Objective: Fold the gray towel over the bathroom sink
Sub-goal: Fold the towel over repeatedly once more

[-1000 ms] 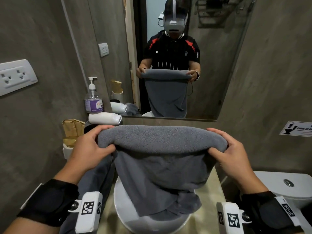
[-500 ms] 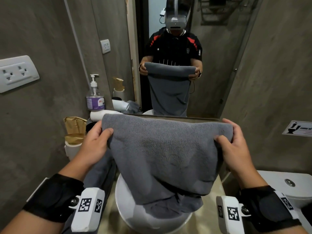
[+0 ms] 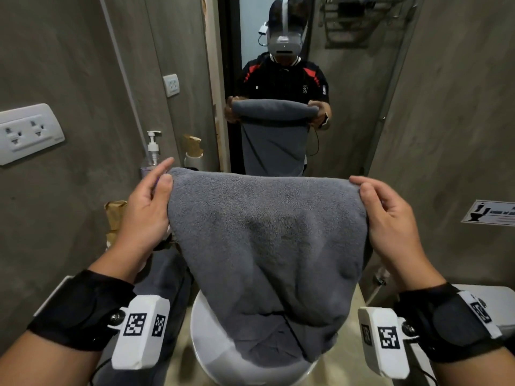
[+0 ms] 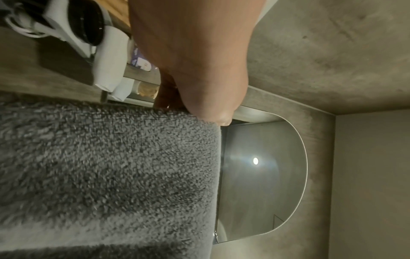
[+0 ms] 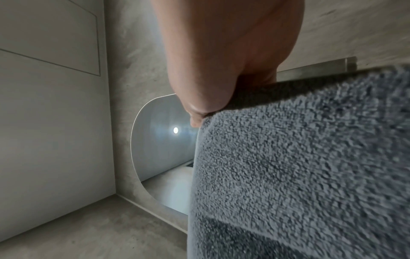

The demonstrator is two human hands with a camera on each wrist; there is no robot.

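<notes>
Over white sink, gray towel, perhaps touching

A bathroom: white sink, mirror, soap dispenser, concrete-look walls.

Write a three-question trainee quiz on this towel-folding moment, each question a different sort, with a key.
1. True or false: the left hand and right hand each pinch a top corner of the gray towel.
2. The towel's lower end hangs over: A) the white sink B) the toilet tank C) the wall socket.
3. Fill in: the pump bottle stands behind the ___ hand.

Key: 1 true; 2 A; 3 left.
</notes>
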